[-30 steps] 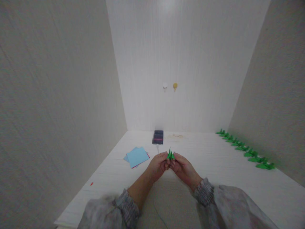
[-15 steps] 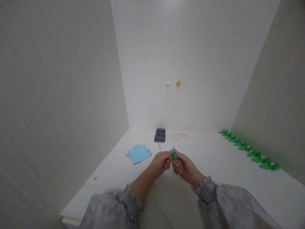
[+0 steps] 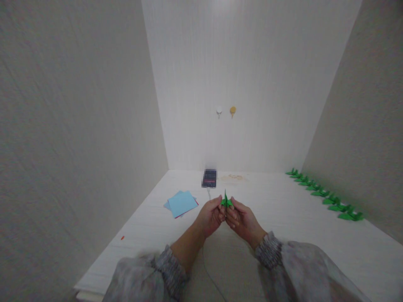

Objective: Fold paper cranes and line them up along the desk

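A small green folded paper figure [image 3: 226, 201] is pinched between the fingertips of both hands, just above the white tabletop [image 3: 283, 218]. My left hand [image 3: 210, 217] grips its left side with fingers curled. My right hand [image 3: 241, 220] grips its right side, fingers also closed. A point of the paper sticks up between the thumbs. Both hands meet at the middle of the table, knuckles nearly touching.
A stack of blue paper sheets [image 3: 181, 203] lies to the left. A dark phone [image 3: 209, 178] with a cable stands at the back. A row of several green folded figures [image 3: 324, 196] lines the right wall. Two small hooks [image 3: 226, 111] hang on the back wall.
My hands parted slightly half a second ago and have come back together on the green figure. The paper's point stands more upright now.
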Demonstrator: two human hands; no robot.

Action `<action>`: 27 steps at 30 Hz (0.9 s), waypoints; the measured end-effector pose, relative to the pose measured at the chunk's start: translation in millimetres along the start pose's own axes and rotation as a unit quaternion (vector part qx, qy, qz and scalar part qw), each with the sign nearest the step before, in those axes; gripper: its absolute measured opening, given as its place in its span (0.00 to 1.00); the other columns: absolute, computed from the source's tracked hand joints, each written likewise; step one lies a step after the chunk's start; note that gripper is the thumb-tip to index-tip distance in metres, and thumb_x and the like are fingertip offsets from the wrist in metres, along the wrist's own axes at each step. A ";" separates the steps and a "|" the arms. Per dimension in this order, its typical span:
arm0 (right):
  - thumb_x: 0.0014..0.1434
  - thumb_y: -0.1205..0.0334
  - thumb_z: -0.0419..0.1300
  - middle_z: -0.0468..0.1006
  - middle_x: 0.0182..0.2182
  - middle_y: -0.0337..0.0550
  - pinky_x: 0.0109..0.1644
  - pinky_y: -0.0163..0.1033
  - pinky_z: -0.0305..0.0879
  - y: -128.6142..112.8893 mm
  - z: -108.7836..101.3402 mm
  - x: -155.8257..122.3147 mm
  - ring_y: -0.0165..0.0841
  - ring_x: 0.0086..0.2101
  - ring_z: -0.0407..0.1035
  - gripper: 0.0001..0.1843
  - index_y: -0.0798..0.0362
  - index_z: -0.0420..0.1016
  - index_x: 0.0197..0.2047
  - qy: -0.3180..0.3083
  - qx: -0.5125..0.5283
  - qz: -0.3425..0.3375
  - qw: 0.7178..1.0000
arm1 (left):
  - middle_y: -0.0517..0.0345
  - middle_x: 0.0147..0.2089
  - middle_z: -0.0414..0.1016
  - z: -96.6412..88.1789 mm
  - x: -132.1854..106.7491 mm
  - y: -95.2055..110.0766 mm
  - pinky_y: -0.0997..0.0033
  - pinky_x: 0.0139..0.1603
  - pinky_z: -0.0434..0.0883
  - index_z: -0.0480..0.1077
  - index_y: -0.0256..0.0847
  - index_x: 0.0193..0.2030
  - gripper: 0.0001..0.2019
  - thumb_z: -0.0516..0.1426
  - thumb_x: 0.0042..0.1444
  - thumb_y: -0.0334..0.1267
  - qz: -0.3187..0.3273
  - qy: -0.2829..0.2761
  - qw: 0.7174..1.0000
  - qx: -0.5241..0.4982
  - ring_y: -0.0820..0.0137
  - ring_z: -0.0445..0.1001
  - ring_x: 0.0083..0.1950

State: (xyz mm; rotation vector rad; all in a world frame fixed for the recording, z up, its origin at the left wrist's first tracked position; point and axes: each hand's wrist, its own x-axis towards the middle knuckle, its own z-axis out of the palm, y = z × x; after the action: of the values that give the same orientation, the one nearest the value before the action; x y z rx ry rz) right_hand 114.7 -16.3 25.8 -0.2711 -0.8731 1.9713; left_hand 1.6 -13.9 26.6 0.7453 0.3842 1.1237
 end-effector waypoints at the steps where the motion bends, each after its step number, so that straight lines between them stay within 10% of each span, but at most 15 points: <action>1: 0.56 0.56 0.51 0.58 0.10 0.31 0.13 0.28 0.48 0.0 -0.6 -0.4 0.20 0.10 0.47 0.19 0.56 0.61 0.16 -0.003 0.004 -0.004 1.000 | 0.64 0.15 0.60 0.4 0.0 -0.7 0.82 0.17 0.57 0.61 0.33 0.18 0.15 0.53 0.50 0.41 0.003 0.001 1.000 -0.011 0.82 0.59 0.15; 8: 0.50 0.64 0.58 0.62 0.14 0.31 0.17 0.27 0.54 1.1 1.0 -4.6 0.19 0.13 0.51 0.07 0.56 0.67 0.23 -0.017 0.026 -0.047 0.998 | 0.64 0.16 0.59 -0.9 1.3 -1.9 0.86 0.15 0.57 0.62 0.32 0.20 0.13 0.52 0.53 0.37 0.001 0.014 0.997 -0.072 0.85 0.56 0.15; 27: 0.53 0.52 0.53 0.58 0.12 0.31 0.17 0.30 0.51 -0.1 10.0 -3.0 0.22 0.12 0.49 0.18 0.53 0.61 0.18 0.022 -0.001 -0.066 0.998 | 0.66 0.15 0.55 6.4 -1.5 1.3 0.85 0.14 0.55 0.59 0.33 0.19 0.14 0.53 0.52 0.38 0.008 0.055 0.997 -0.055 0.85 0.53 0.14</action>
State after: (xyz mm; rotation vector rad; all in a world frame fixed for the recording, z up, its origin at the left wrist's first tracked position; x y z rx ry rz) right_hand 111.3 -23.4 32.7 -0.2509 -0.8424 1.8366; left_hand 4.1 -17.1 31.9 0.5934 0.4058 1.1948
